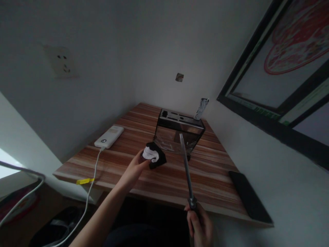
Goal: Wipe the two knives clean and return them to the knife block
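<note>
My left hand grips a bunched black and white cloth just above the table, near the front of a knife block. In my right hand, at the table's front edge, the fingers wrap round the dark handle of a sharpening steel. Its long metal rod points up and away, the tip in front of the knife block in this view. Dark with see-through sides, the block has several slots in its top. A silvery piece sticks up at the block's right end; its kind is unclear.
The wood-grain table stands in a wall corner. A white power bank with a white cable lies at left, beside yellow tape. At the right edge lies a flat black object. A framed picture hangs above.
</note>
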Demonstrator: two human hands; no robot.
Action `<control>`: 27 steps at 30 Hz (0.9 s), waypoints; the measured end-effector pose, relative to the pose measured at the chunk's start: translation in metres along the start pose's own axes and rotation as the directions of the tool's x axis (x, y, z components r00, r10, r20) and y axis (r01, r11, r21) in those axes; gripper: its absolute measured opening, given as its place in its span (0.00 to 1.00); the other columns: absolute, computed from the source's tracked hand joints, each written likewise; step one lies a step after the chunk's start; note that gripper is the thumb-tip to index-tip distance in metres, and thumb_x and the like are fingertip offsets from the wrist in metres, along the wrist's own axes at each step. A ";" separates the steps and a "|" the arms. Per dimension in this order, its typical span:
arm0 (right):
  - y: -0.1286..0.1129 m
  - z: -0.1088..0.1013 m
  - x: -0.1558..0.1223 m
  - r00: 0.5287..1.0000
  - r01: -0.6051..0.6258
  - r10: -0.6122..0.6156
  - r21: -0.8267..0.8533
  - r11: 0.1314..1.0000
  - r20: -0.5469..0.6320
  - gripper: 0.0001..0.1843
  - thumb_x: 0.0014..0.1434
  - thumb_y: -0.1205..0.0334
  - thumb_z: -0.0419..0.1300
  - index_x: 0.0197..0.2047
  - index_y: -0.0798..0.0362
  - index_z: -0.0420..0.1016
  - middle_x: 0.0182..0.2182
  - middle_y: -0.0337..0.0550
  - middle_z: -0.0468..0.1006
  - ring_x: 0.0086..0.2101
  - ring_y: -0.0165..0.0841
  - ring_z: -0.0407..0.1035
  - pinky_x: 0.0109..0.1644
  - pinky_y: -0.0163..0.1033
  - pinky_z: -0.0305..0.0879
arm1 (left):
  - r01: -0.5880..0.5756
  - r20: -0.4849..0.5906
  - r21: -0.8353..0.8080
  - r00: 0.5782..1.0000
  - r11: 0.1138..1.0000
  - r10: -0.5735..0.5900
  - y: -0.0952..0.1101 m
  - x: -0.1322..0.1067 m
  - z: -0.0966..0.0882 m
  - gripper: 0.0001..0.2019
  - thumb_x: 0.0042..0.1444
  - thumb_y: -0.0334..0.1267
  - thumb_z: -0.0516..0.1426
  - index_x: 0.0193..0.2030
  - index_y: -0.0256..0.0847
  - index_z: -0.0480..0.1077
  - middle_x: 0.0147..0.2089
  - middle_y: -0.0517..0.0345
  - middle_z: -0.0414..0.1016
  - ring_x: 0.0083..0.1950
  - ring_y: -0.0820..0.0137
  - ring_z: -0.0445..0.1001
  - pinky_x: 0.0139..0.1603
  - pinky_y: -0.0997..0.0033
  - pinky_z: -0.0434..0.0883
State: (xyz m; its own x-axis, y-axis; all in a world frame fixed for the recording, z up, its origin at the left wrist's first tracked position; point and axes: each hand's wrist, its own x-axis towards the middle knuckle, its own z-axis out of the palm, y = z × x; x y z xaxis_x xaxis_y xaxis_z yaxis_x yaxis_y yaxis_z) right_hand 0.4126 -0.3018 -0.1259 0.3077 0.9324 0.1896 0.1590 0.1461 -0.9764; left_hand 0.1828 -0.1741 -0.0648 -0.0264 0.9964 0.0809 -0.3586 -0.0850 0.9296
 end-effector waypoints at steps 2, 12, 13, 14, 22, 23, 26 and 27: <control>-0.008 -0.008 0.011 0.999 0.029 -0.030 -0.028 0.999 -0.033 0.24 0.54 0.40 0.60 0.33 0.55 0.78 0.12 0.33 0.62 0.12 0.25 0.54 0.12 0.29 0.51 | 0.052 0.047 -0.009 0.998 0.999 -0.052 -0.006 -0.003 0.005 0.26 0.43 0.35 0.63 0.52 0.36 0.67 0.49 0.48 0.76 0.56 0.58 0.70 0.58 0.63 0.62; -0.075 -0.066 0.090 0.886 0.400 -0.459 -0.397 0.826 -0.064 0.18 0.52 0.46 0.64 0.36 0.52 0.79 0.26 0.43 0.78 0.22 0.34 0.70 0.21 0.33 0.65 | 0.098 0.255 0.129 0.958 0.987 -0.128 -0.032 -0.012 0.024 0.28 0.44 0.30 0.55 0.55 0.41 0.59 0.50 0.51 0.74 0.51 0.64 0.72 0.52 0.65 0.66; -0.086 -0.071 0.099 0.877 0.418 -0.480 -0.434 0.798 -0.038 0.18 0.53 0.47 0.63 0.38 0.52 0.78 0.28 0.43 0.79 0.23 0.34 0.70 0.23 0.34 0.66 | 0.044 0.272 0.167 0.958 0.985 -0.089 -0.035 -0.011 0.024 0.27 0.44 0.29 0.54 0.55 0.41 0.59 0.51 0.51 0.73 0.52 0.65 0.72 0.54 0.66 0.66; -0.098 -0.074 0.107 0.867 0.433 -0.498 -0.454 0.778 -0.027 0.17 0.55 0.47 0.61 0.39 0.52 0.78 0.25 0.41 0.77 0.22 0.33 0.69 0.23 0.34 0.66 | -0.015 0.283 0.211 0.958 0.977 -0.047 -0.038 -0.010 0.024 0.26 0.44 0.28 0.53 0.54 0.41 0.60 0.52 0.51 0.73 0.53 0.65 0.71 0.55 0.66 0.64; -0.189 -0.092 0.169 0.711 0.552 -0.703 -0.646 0.527 0.035 0.16 0.54 0.46 0.62 0.39 0.49 0.75 0.31 0.42 0.80 0.33 0.41 0.76 0.38 0.41 0.71 | -0.151 0.233 0.568 0.972 0.809 0.018 -0.042 0.005 0.014 0.17 0.55 0.33 0.46 0.48 0.40 0.68 0.44 0.50 0.77 0.47 0.64 0.74 0.49 0.67 0.66; -0.199 -0.094 0.177 0.676 0.568 -0.733 -0.689 0.450 0.079 0.17 0.54 0.45 0.61 0.38 0.49 0.75 0.32 0.43 0.80 0.34 0.43 0.76 0.37 0.42 0.71 | -0.139 0.218 0.623 0.976 0.770 0.000 -0.040 0.006 0.012 0.16 0.56 0.34 0.45 0.48 0.40 0.69 0.42 0.51 0.78 0.45 0.64 0.75 0.46 0.67 0.67; -0.229 -0.100 0.197 0.635 0.555 -0.737 -0.801 0.225 0.233 0.22 0.59 0.41 0.53 0.40 0.51 0.74 0.34 0.48 0.80 0.35 0.46 0.76 0.31 0.42 0.69 | -0.133 0.194 0.746 0.981 0.653 -0.021 -0.031 0.008 0.004 0.15 0.58 0.35 0.45 0.47 0.43 0.70 0.38 0.52 0.79 0.40 0.63 0.77 0.41 0.69 0.67; -0.239 -0.101 0.203 0.627 0.530 -0.726 -0.837 0.134 0.281 0.25 0.61 0.40 0.50 0.42 0.53 0.73 0.34 0.50 0.80 0.33 0.46 0.76 0.30 0.43 0.68 | -0.141 0.191 0.772 0.982 0.620 -0.015 -0.028 0.011 0.001 0.15 0.58 0.35 0.46 0.46 0.45 0.70 0.37 0.53 0.79 0.39 0.63 0.77 0.40 0.69 0.66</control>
State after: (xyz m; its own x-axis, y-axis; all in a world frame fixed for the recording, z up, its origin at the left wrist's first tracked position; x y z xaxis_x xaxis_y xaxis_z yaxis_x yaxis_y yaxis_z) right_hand 0.5320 -0.1808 0.1562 -0.1859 0.5716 0.7992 0.9698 0.2373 0.0559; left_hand 0.1934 -0.1611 -0.0895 0.1572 0.9784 0.1343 0.5011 -0.1962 0.8428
